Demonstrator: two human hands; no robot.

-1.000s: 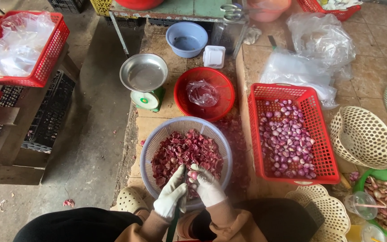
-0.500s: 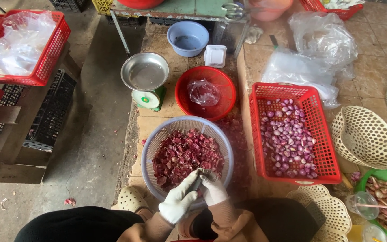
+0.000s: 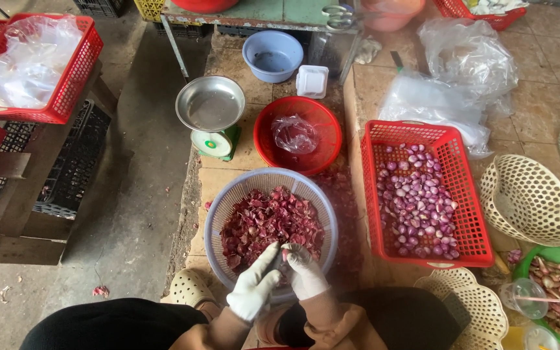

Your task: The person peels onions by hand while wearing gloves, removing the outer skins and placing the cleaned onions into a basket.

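Observation:
Both my hands wear white gloves and meet over the near rim of a pale blue round colander (image 3: 218,210) piled with dark red shallot skins (image 3: 267,223). My right hand (image 3: 306,272) pinches a small reddish shallot (image 3: 285,254) at its fingertips. My left hand (image 3: 254,290) reaches across with its fingers against the same shallot. Whether a blade lies between the hands is hidden. A red rectangular basket (image 3: 468,194) of peeled purple shallots (image 3: 416,201) stands just right of the colander.
Beyond the colander sit a red bowl (image 3: 322,139) with a plastic bag, a green kitchen scale (image 3: 212,107) with a metal pan, and a blue bowl (image 3: 272,55). Cream woven baskets (image 3: 526,198) and a green basket of unpeeled shallots (image 3: 559,288) lie right. Red crates (image 3: 66,84) stand left.
My hands stayed over the near part of the colander. The left hand dipped toward me half a second ago and has come back up against the right hand's fingertips.

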